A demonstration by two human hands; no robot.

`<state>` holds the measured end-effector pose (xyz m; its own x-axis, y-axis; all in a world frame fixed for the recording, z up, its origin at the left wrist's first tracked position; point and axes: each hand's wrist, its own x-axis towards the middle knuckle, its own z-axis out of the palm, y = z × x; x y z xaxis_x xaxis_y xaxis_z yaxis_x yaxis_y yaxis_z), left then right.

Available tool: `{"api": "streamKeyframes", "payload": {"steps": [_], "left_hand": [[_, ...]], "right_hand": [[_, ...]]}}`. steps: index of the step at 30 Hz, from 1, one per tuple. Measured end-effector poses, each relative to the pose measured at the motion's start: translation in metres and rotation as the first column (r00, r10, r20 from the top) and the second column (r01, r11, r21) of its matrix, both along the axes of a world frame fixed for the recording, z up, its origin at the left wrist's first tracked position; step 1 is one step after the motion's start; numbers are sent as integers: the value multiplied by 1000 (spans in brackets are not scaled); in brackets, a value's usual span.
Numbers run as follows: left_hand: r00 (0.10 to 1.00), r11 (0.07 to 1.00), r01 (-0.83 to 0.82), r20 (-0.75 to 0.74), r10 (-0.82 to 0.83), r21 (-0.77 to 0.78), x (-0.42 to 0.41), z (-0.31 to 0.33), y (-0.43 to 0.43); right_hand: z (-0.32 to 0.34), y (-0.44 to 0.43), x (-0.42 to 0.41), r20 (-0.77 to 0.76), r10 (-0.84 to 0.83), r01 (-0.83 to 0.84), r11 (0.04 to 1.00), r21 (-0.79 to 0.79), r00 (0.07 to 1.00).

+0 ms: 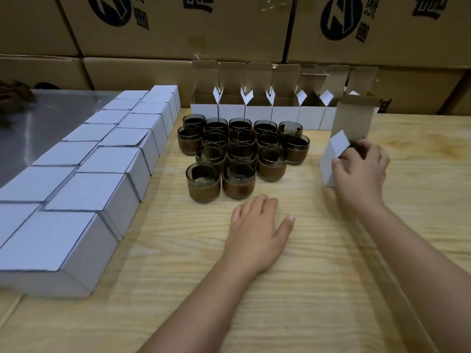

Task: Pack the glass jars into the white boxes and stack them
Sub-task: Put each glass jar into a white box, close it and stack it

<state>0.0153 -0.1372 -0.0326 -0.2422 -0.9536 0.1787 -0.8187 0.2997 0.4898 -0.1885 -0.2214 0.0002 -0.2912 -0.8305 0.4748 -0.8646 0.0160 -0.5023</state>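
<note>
Several dark glass jars (239, 154) with brown bases stand clustered mid-table. My right hand (360, 166) grips an open white box (336, 151) to the right of the jars, its lid flap upright; a dark shape shows inside by my fingers. My left hand (257, 229) rests flat on the wood just in front of the nearest jars, fingers apart, holding nothing. A row of open white boxes (257, 112) stands behind the jars. Closed white boxes (102, 171) lie in two long rows at the left.
A wooden table (318, 289) carries everything. A shiny metal surface (38, 123) lies at the far left. Large brown cartons (178, 29) with black logos are stacked along the back. Another person's hand (12, 95) shows at the far left edge.
</note>
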Motion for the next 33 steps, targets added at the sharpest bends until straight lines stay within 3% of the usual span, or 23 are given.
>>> {"api": "streamKeyframes", "payload": {"steps": [3, 6, 9, 12, 15, 22, 26, 29, 33], "left_hand": [[995, 999, 17, -94, -13, 47, 0, 4, 0], [949, 996, 38, -316, -10, 82, 1, 10, 2], [778, 996, 18, -627, 44, 92, 3, 14, 4], [648, 996, -11, -758, 75, 90, 5, 16, 3], [613, 997, -24, -787, 71, 71, 3, 15, 3], [696, 995, -102, -714, 76, 6, 6, 9, -3], [713, 985, -170, -694, 98, -36, 6, 5, -4], [729, 981, -187, -676, 108, -44, 7, 6, -2], [715, 968, -242, -686, 136, -60, 6, 9, 1]], "right_hand": [[-5, 40, 40, 33, 36, -32, 994, -103, 999], [-8, 73, 83, 60, 87, -75, 982, -173, 994], [-8, 96, 113, 100, 151, -122, 961, -247, 983], [-8, 105, 119, 99, 246, -207, 931, -300, 964], [-8, 104, 114, 76, 315, -268, 893, -360, 946], [-11, 88, 101, 103, 313, -213, 818, -534, 944], [-11, 82, 95, 229, 338, -153, 803, -576, 913], [-7, 81, 90, 462, 414, -135, 841, -524, 784], [-4, 78, 85, 753, 469, -171, 880, -443, 462]]}}
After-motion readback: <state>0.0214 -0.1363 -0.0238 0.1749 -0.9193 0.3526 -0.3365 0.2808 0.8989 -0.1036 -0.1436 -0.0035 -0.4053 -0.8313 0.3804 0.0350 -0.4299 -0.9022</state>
